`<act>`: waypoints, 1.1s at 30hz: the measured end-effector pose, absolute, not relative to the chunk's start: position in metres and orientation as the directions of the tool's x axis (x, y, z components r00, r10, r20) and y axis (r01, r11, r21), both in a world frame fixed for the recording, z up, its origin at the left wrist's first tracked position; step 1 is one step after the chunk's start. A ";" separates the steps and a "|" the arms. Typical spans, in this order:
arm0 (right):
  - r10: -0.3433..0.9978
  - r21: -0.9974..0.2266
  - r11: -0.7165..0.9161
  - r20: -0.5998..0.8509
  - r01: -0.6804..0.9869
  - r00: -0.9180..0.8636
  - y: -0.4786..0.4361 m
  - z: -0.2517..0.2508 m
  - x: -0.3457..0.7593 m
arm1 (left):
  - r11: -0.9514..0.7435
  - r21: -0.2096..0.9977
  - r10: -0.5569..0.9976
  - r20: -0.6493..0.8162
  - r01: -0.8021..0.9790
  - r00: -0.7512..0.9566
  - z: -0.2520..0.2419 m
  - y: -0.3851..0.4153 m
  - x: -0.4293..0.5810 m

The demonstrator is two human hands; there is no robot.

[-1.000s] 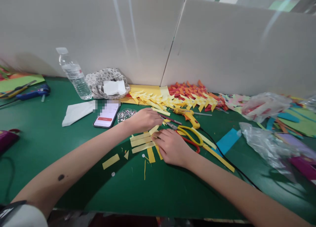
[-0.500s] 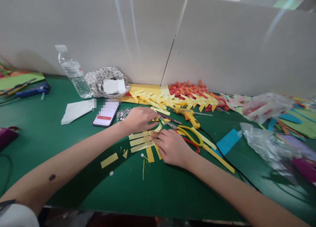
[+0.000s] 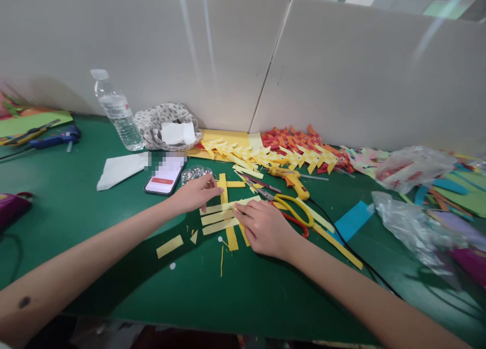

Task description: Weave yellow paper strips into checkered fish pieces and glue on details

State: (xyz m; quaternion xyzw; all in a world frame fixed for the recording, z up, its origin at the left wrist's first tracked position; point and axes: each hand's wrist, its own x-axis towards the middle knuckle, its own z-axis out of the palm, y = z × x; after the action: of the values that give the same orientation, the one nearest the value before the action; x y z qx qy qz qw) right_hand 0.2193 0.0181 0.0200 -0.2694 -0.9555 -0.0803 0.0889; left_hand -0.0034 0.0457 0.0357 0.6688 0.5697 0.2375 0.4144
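Observation:
Pale yellow paper strips (image 3: 218, 219) lie side by side across darker yellow paper strips (image 3: 232, 240), forming a small lattice on the green table. My right hand (image 3: 268, 230) is on the right part of this lattice, its fingertips closed down on the pale strips; the hand hides part of the strips beneath. At the left end of the top pale strip is my left hand (image 3: 197, 192), thumb and fingers apart with nothing visible between them. Scissors (image 3: 294, 207) with yellow and red handles lie just beyond my right hand, and a yellow glue gun (image 3: 290, 179) is behind them.
Googly eyes in a clear container (image 3: 195, 174) sit beside a phone (image 3: 167, 174). Behind are a water bottle (image 3: 119, 116), a spotted cloth bag (image 3: 152, 123) and woven paper fish (image 3: 292, 141). A black cord (image 3: 353, 250) and plastic bag (image 3: 410, 232) lie at right; paper scraps (image 3: 169, 246) lie in front.
My left hand has let go of the curled pale strip, which now lies flat, and moved left to the strips' left ends. My right hand stays in place. The upper darker strips are now uncovered.

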 end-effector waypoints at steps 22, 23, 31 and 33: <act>0.488 0.057 0.853 0.265 0.519 -0.832 0.019 0.019 0.219 | -0.656 0.410 0.751 0.277 0.633 0.599 0.020 0.020 -0.010; 0.490 0.049 0.853 0.271 0.520 -0.828 0.019 0.018 0.219 | -0.702 0.339 0.712 0.296 0.626 0.637 0.019 0.019 -0.011; 0.503 0.017 0.853 0.243 0.522 -0.830 0.019 0.019 0.219 | -0.830 0.185 0.558 0.272 0.526 0.784 0.011 0.016 -0.017; 0.505 0.008 0.853 0.242 0.522 -0.829 0.019 0.018 0.220 | -0.827 0.182 0.562 0.242 0.532 0.791 0.012 0.015 -0.018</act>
State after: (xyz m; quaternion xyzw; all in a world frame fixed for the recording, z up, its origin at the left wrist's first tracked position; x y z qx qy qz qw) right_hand 0.2196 0.0190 0.0184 -0.2687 -0.9555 -0.0366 0.1163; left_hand -0.0181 0.0151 0.0117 0.9448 0.2896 0.1438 0.0522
